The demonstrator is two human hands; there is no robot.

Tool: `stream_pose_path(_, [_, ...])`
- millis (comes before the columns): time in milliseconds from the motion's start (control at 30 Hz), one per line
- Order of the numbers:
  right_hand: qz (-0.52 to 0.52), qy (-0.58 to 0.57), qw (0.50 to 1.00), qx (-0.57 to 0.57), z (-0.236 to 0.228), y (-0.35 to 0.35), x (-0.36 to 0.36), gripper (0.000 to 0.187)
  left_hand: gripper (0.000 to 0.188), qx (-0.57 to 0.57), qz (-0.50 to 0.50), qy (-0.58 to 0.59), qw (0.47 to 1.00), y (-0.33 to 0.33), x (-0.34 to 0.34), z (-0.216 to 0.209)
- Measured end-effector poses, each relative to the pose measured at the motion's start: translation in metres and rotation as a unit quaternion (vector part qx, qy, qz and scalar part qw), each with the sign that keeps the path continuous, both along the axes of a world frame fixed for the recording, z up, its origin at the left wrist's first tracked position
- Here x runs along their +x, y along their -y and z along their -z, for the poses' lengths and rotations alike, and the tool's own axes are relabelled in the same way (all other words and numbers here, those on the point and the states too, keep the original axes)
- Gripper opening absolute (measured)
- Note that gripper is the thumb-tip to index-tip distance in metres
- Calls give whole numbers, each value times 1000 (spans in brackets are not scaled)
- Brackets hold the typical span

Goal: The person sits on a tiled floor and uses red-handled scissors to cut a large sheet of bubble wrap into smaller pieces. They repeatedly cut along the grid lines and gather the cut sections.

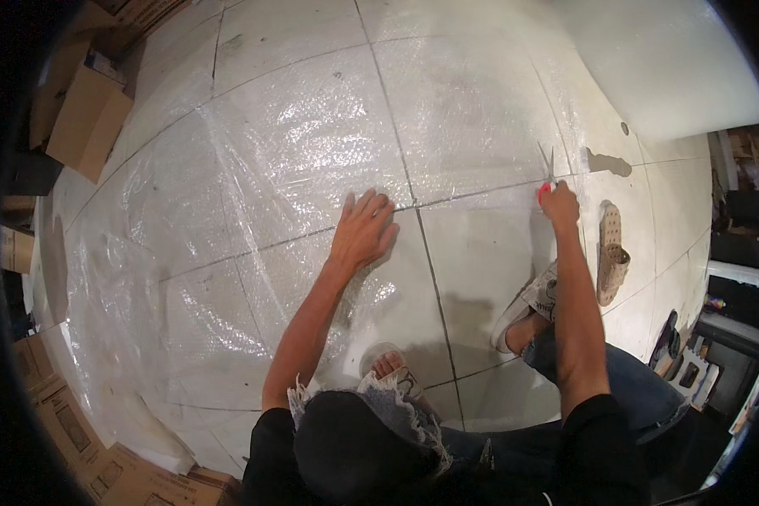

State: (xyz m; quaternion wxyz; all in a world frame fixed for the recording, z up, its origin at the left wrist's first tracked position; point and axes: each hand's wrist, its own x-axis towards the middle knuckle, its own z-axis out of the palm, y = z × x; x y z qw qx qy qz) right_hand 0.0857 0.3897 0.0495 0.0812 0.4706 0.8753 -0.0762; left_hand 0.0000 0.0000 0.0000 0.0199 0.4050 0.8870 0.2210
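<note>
A wide sheet of clear bubble wrap (pixel 312 143) lies spread over the tiled floor, with creases running across its left part. My left hand (pixel 365 229) rests on it near the sheet's near edge, fingers stretched out and holding nothing. Farther right, my right hand (pixel 560 205) grips a pair of scissors (pixel 546 191) by the red handle. Their blades are parted and point away from me, over or beside the right part of the sheet; whether plastic lies between them I cannot tell.
At the far right stands a large pale roll (pixel 666 67), apparently of wrap. A tan slipper (pixel 613 257) lies right of my right forearm. Cardboard boxes (pixel 88 114) line the left side, with more boxes (pixel 114 472) at the near left. Dark shelving (pixel 746 228) borders the right.
</note>
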Motion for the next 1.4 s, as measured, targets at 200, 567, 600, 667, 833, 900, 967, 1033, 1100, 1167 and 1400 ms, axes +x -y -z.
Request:
stream_pose_path(200, [34, -320, 888, -329, -39, 157, 51, 43, 30, -10, -22, 49, 999, -7, 19, -21])
stream_pose_path(567, [173, -216, 744, -609, -3, 237, 123, 37, 22, 152, 67, 15, 986, -52, 22, 11])
stream_pose_path(600, [176, -215, 746, -605, -1, 238, 126, 36, 20, 152, 64, 9, 986, -53, 21, 12])
stream_pose_path(667, [181, -220, 740, -609, 3, 244, 134, 35, 17, 146, 65, -2, 987, -50, 22, 13])
stream_pose_path(833, [190, -245, 738, -599, 1, 267, 152, 34, 15, 130, 88, 36, 987, -38, 31, 8])
stream_pose_path(900, [209, -258, 728, -599, -1, 271, 153, 38, 16, 126, 102, 54, 985, -34, 35, 2])
stream_pose_path(967, [216, -262, 729, -595, 2, 272, 154, 37, 15, 154, 91, 59, 982, -39, 37, -4])
stream_pose_path(1033, [201, -264, 731, -596, 5, 277, 151, 38, 15, 162, 81, 49, 982, -35, 40, -4])
stream_pose_path(1100, [194, -257, 725, -609, 9, 280, 146, 39, 13, 152, 82, 24, 985, -31, 39, 3])
stream_pose_path(1167, [200, -251, 716, -620, 11, 274, 141, 39, 12, 150, 86, 12, 985, -35, 40, 7])
stream_pose_path(1400, [190, -293, 730, -588, 10, 266, 121, 29, 14, 129, 66, 22, 989, -39, 43, 12])
